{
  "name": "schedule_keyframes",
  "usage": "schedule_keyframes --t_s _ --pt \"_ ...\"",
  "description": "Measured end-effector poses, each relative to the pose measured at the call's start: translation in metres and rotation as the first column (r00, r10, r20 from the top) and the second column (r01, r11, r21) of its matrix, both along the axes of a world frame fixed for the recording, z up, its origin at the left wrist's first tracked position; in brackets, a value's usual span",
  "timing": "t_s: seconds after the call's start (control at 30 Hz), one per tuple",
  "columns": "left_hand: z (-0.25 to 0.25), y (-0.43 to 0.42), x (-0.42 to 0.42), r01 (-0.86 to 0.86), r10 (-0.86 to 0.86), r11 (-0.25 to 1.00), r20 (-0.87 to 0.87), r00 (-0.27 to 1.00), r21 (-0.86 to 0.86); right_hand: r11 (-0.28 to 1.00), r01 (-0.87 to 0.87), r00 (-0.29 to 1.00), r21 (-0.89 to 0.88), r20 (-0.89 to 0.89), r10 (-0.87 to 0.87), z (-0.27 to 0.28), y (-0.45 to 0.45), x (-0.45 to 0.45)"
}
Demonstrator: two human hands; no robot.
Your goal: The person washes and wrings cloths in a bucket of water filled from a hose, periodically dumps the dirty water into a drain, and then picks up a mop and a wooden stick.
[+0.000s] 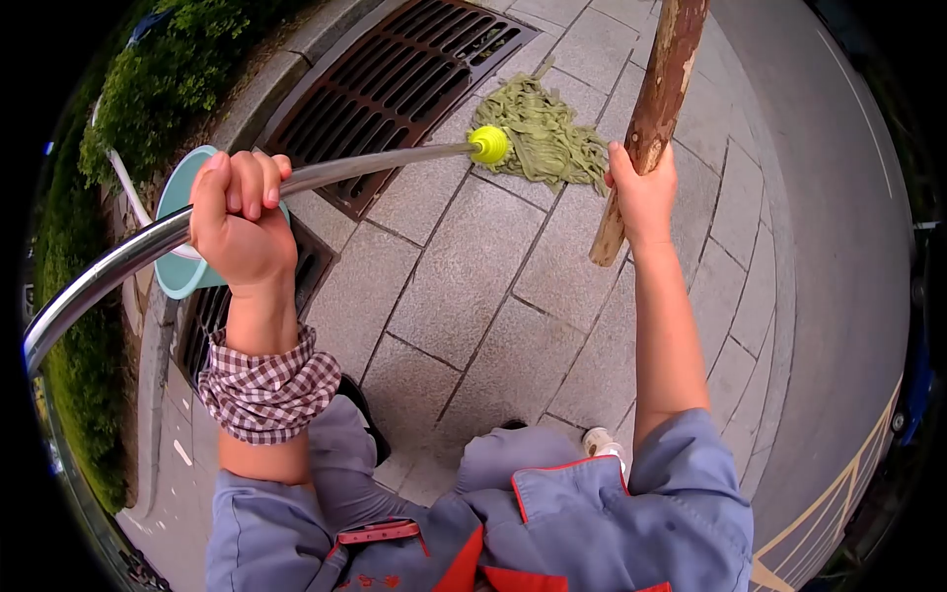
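Observation:
My left hand (244,222) is closed round the metal handle of a mop (385,165). The handle runs from the lower left to a yellow-green socket, and the mop's green string head (548,133) lies spread on the paving. My right hand (646,195) grips a rough wooden stick (663,94) near its lower end, thumb on its left side. The stick slants up past the top of the view. A light teal container (178,279) is behind my left hand, partly hidden by the hand and handle.
Rusty metal drain grates (380,94) lie at the upper left beside a stone kerb (258,99) and green hedge (153,89). Stone paving (464,261) spreads before my feet. A grey road (838,197) curves along the right, with a blue vehicle at its far edge.

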State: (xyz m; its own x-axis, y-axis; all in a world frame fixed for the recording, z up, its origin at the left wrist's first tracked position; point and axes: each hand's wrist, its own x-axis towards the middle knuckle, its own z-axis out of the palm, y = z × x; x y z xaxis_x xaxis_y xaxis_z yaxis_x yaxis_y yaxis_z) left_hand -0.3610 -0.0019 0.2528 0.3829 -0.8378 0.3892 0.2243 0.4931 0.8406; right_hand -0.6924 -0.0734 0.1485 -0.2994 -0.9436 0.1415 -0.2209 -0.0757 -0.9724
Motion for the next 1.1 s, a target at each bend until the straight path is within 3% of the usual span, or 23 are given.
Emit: schedule_keyframes --t_s 0.1,0.17,0.23,0.3,0.4,0.43,0.5,0.6,0.67,0.73,0.77,0.83,0.9,0.93,1.0,1.07,1.1 --pt "0.000 0.003 0.000 0.027 -0.027 1.000 0.010 1.000 0.008 0.985 -0.005 1.000 -0.174 -0.006 0.005 -0.028 -0.018 0.001" --pt "0.001 0.003 0.003 0.043 -0.044 0.999 0.022 0.999 0.004 0.999 -0.027 0.958 -0.025 -0.287 0.019 -0.064 -0.001 -0.016" --pt "0.001 0.005 0.004 0.056 -0.057 0.998 0.030 0.998 0.005 0.882 -0.002 0.764 0.472 -0.568 0.306 -0.131 0.030 -0.054" --pt "-0.002 0.006 0.006 0.047 -0.048 0.999 0.010 0.999 0.023 0.655 0.068 0.554 0.752 -0.575 0.603 -0.202 0.068 -0.091" --pt "0.000 0.005 0.006 0.022 -0.021 1.000 -0.003 1.000 0.021 0.650 0.028 0.767 0.759 -0.433 0.473 -0.201 0.084 -0.077" --pt "-0.001 0.007 0.004 0.020 -0.020 0.999 -0.011 1.000 0.036 0.573 -0.029 0.861 0.819 -0.271 0.430 -0.150 0.077 -0.057" --pt "-0.002 0.004 0.004 0.020 -0.020 1.000 0.009 1.000 0.023 0.693 -0.036 0.893 0.720 -0.289 0.346 -0.116 0.056 -0.047" --pt "-0.001 0.002 0.003 0.019 -0.019 1.000 0.013 1.000 0.015 0.931 -0.009 0.936 0.365 -0.324 0.136 -0.068 0.030 -0.026" --pt "0.000 0.000 0.003 0.033 -0.034 0.999 0.018 0.999 0.019 0.990 0.032 0.974 0.140 -0.226 0.000 -0.032 0.023 0.001" --pt "0.001 0.000 0.003 0.027 -0.028 0.999 0.023 0.999 0.025 0.999 0.038 0.992 -0.021 -0.116 -0.040 -0.064 0.021 0.020" --pt "0.001 0.001 0.002 0.022 -0.022 0.999 0.023 0.999 0.027 0.999 0.047 0.996 -0.020 -0.069 -0.048 -0.078 0.029 0.026" --pt "0.000 0.002 0.001 0.019 -0.020 0.999 0.020 1.000 0.028 0.972 0.061 0.984 0.228 -0.177 -0.021 -0.144 0.062 0.025" --pt "-0.001 0.005 0.001 0.021 -0.021 0.999 0.009 1.000 0.029 0.785 0.100 0.866 0.611 -0.442 0.234 -0.216 0.117 0.012" --pt "-0.002 0.006 0.003 0.024 -0.024 0.999 0.002 1.000 0.025 0.747 0.063 0.855 0.661 -0.421 0.301 -0.245 0.132 0.005" --pt "-0.002 0.006 0.006 0.017 -0.017 1.000 -0.003 1.000 0.014 0.679 -0.021 0.887 0.734 -0.300 0.352 -0.244 0.129 0.005" --pt "-0.004 0.006 0.006 0.008 -0.008 1.000 -0.010 1.000 0.020 0.615 -0.112 0.949 0.781 -0.100 0.300 -0.173 0.105 0.006" --pt "-0.005 0.006 0.008 0.024 -0.024 1.000 -0.008 1.000 0.018 0.707 -0.104 0.959 0.700 -0.118 0.259 -0.147 0.088 0.002"
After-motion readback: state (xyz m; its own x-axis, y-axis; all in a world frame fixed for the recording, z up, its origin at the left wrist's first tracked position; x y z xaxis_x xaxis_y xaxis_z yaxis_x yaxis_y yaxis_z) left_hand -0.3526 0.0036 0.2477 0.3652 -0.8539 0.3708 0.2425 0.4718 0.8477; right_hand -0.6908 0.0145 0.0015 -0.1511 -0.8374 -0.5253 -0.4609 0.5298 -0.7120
